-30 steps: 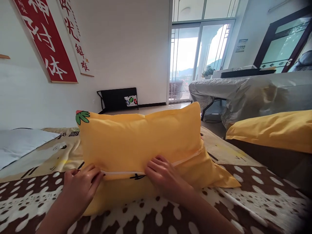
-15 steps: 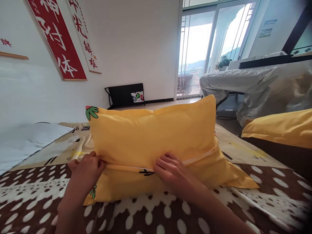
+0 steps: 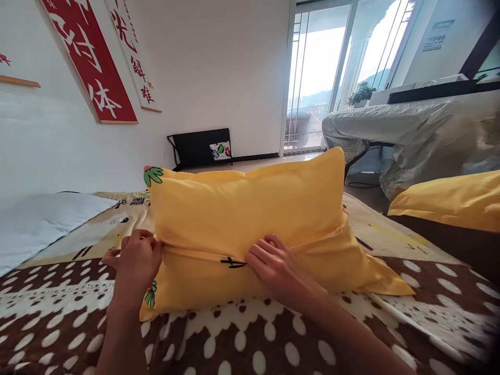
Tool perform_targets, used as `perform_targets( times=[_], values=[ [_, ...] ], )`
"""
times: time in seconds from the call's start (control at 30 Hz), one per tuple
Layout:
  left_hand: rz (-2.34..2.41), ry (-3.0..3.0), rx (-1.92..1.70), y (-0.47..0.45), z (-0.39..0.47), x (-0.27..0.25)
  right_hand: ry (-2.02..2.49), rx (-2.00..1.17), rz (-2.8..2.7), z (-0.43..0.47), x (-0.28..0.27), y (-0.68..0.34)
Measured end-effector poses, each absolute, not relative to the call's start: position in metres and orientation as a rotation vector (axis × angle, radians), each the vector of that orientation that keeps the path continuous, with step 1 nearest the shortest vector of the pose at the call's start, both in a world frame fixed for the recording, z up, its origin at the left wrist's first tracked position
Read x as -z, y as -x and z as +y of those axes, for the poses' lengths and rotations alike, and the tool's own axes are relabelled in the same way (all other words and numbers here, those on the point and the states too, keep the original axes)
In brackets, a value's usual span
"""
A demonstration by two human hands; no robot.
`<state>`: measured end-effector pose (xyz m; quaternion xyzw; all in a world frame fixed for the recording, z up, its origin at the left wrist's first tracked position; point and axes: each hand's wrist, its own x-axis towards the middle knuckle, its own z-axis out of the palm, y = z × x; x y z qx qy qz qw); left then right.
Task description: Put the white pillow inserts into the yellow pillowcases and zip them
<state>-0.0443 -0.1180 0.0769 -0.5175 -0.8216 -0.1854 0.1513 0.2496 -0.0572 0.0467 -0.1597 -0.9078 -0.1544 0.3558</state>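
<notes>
A yellow pillowcase (image 3: 242,208), filled out like a pillow, stands on its long side on the bed. Green leaf prints mark its left corners, and a black print shows beside the long seam (image 3: 195,253) across its near face. At the left end of that seam, my left hand (image 3: 136,255) is closed in a pinch on the pillowcase's edge. Around the middle of the seam, the curled fingers of my right hand (image 3: 269,263) grip the fabric; its fingertips are partly hidden. A loose flap of the pillowcase spreads over the blanket at the right.
Under the pillowcase lies a brown and cream blanket (image 3: 219,349) with white spots. A white pillow (image 3: 47,219) rests at the left. More yellow fabric (image 3: 449,200) lies at the right, near a plastic-covered table (image 3: 414,122). A black folded frame (image 3: 201,148) leans against the far wall.
My left hand has shifted slightly left and up along the pillowcase's seam end. My right hand keeps its grip near the middle. The whole view has tilted a little.
</notes>
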Motion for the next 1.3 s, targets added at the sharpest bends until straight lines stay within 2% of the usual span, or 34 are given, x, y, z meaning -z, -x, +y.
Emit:
perform_targets(
  times=[0.17,0.33,0.5,0.63,0.77,1.03,1.3],
  values=[
    [-2.146,1.404,0.746,0.039,-0.118,-0.076,0.473,0.348,-2.251,-0.050,-0.041,-0.249],
    [-1.730,2.058,0.911,0.024,-0.126,-0.080,0.525,0.290,-2.108,-0.039,-0.037,-0.249],
    [-1.937,2.431,0.722,0.024,-0.116,-0.074,0.481,0.275,-2.175,-0.035,-0.029,-0.242],
    [-2.050,2.487,0.864,0.040,-0.110,-0.069,0.474,0.276,-2.289,-0.028,-0.027,-0.243],
    [-2.074,2.441,1.127,0.044,-0.121,-0.073,0.516,0.169,-2.383,0.000,-0.034,-0.284],
    [-1.796,2.209,1.283,0.001,-0.118,-0.081,1.019,0.059,-2.086,0.048,-0.026,-0.384],
    [-1.678,1.379,1.438,-0.007,-0.101,-0.170,1.085,0.274,-1.759,0.049,-0.128,-0.371]
  ],
)
